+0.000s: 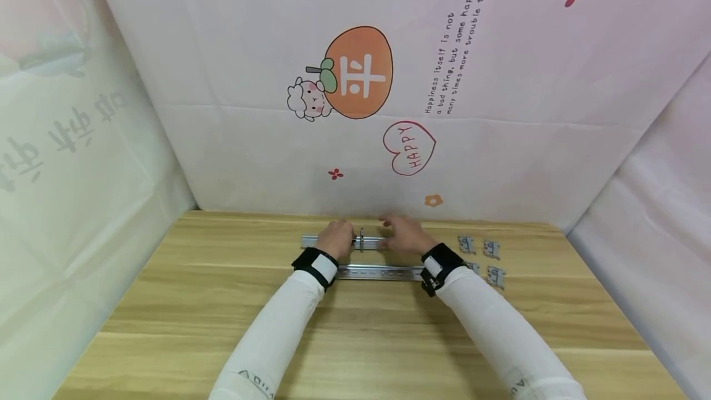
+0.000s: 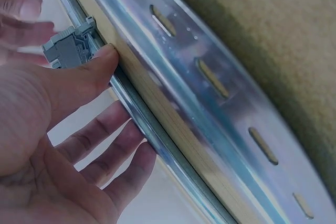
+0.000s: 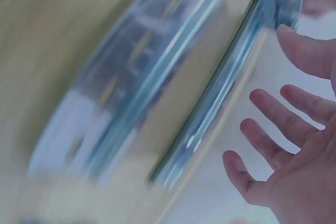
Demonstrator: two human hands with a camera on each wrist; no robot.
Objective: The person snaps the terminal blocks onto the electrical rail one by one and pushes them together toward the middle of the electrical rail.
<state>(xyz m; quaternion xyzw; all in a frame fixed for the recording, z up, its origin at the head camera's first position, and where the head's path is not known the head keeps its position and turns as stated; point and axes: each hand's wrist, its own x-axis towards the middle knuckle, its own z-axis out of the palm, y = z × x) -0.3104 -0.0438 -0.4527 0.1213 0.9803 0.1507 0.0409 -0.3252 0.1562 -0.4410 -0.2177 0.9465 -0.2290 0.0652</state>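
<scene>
Two slotted metal DIN rails lie side by side across the table: a far rail (image 1: 310,242) and a near rail (image 1: 383,273). A small grey terminal block (image 2: 68,46) stands upright on the far rail. My left hand (image 1: 336,239) grips that rail just left of the block, its thumb on the near edge and fingers at the far edge; the thumb tip is close beside the block. To the block's right, my right hand (image 1: 408,236) hovers over the rail with fingers spread. Its thumb tip is near the block (image 3: 277,6); blur hides whether they touch.
Several loose grey terminal blocks (image 1: 491,249) lie on the wooden table (image 1: 222,320) at the right, one partly behind the right wrist strap. A printed white cloth wall (image 1: 250,159) rises directly behind the table's far edge, with more cloth on both sides.
</scene>
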